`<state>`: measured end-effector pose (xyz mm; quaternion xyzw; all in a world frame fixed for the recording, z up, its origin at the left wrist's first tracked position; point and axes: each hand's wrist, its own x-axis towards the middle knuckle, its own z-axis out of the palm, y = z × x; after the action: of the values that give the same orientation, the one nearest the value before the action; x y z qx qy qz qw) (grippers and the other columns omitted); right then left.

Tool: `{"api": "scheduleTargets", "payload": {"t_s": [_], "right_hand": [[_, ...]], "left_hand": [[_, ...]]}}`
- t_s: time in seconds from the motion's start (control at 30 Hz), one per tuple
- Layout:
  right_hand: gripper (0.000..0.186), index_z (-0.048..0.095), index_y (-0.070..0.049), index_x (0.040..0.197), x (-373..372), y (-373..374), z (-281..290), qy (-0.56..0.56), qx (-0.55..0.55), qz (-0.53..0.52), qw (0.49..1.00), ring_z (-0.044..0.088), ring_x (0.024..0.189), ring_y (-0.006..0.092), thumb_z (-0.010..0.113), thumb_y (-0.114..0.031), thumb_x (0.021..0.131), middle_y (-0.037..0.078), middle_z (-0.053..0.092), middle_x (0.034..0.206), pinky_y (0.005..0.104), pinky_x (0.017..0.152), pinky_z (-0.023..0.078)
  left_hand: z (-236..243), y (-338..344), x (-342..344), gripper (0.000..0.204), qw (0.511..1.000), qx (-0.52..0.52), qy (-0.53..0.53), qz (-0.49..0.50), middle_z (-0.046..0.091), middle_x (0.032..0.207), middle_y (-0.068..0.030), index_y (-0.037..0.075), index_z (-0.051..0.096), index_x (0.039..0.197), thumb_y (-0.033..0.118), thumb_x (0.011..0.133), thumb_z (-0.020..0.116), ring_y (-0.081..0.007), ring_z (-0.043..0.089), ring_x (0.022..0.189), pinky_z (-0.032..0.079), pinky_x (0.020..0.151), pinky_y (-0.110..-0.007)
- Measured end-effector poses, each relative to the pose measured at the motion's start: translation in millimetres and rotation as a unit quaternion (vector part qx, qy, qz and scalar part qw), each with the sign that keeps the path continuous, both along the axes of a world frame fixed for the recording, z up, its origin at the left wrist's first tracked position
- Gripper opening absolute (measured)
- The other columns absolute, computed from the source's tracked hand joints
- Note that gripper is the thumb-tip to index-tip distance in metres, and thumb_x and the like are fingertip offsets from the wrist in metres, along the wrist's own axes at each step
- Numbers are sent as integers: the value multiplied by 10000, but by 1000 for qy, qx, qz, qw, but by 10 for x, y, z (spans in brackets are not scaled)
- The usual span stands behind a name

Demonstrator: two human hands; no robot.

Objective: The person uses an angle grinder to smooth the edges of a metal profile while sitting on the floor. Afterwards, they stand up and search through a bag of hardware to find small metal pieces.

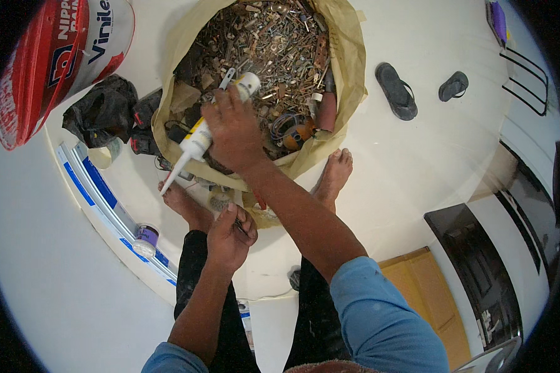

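Note:
My right hand [233, 127] is wrapped round a white sealant cartridge [196, 142] with yellow markings. The cartridge is tilted over the near left part of a wide, pale yellow sack [350, 74], its long white nozzle pointing down-left past the rim. Loose screws and other small hardware [270, 46] fill the sack. On its right side lie a dark red cylinder [326, 113] and an orange-and-black item [297, 135]. In front of the sack, my left hand [232, 236] is closed, with fingers curled in; something small and dark shows between them, too small to name.
A red and white paint bucket [65, 59] stands at the far left, beside a black plastic bag [102, 109]. Wrapped metal profiles [109, 199] and a purple-labelled can [146, 239] lie at left. Black flip-flops [396, 91] are on the right; cardboard [426, 298] lies nearer.

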<state>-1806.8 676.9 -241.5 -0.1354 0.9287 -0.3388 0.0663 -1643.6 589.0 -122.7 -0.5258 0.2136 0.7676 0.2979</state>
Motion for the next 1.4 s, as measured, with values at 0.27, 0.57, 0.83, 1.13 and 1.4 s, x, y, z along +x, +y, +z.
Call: {"api": "scheduleTargets", "payload": {"t_s": [0.27, 0.57, 0.83, 1.13, 1.4], "right_hand": [[359, 724, -45, 1236, 78, -80, -73, -34, 29, 63, 997, 523, 1459, 444, 709, -129, 887, 227, 665, 1390, 714, 1138, 446], [415, 689, -108, 1316, -914, 1473, -768, 95, 318, 34, 943, 561, 1326, 387, 753, -176, 912, 166, 621, 1408, 567, 1090, 500], [336, 702, -123, 1259, -566, 1832, -620, -26, 276, 125, 953, 579, 1228, 418, 755, -230, 944, 156, 630, 1303, 539, 1022, 533], [145, 781, -104, 1061, -215, 1626, -88, -150, 292, 75, 941, 662, 1085, 388, 741, -197, 957, 158, 715, 1132, 510, 963, 558], [316, 757, -52, 1211, -493, 1515, -663, 0, 260, -69, 963, 651, 1119, 416, 737, -139, 908, 218, 710, 1157, 541, 981, 535]], "left_hand": [[-5, -33, 13, 371, 1000, -2, -6, 17, 575, 788, -11, 132, 596, 954, 447, 1150, 570, -170, 580, 698, 431, 620, -313], [-21, -144, 54, 368, 998, 29, 19, 45, 584, 806, -23, 120, 593, 961, 424, 1165, 550, -173, 589, 704, 449, 620, -314], [3, -168, 8, 371, 997, 26, 23, 62, 593, 813, -15, 117, 603, 963, 423, 1164, 551, -170, 611, 723, 461, 629, -312], [7, -166, -5, 372, 997, 39, 23, 58, 598, 823, -17, 112, 602, 962, 414, 1170, 543, -167, 617, 741, 471, 638, -309], [0, -141, -4, 381, 997, 43, 21, 53, 597, 830, -22, 112, 601, 960, 419, 1175, 530, -165, 614, 739, 458, 628, -307]]}}
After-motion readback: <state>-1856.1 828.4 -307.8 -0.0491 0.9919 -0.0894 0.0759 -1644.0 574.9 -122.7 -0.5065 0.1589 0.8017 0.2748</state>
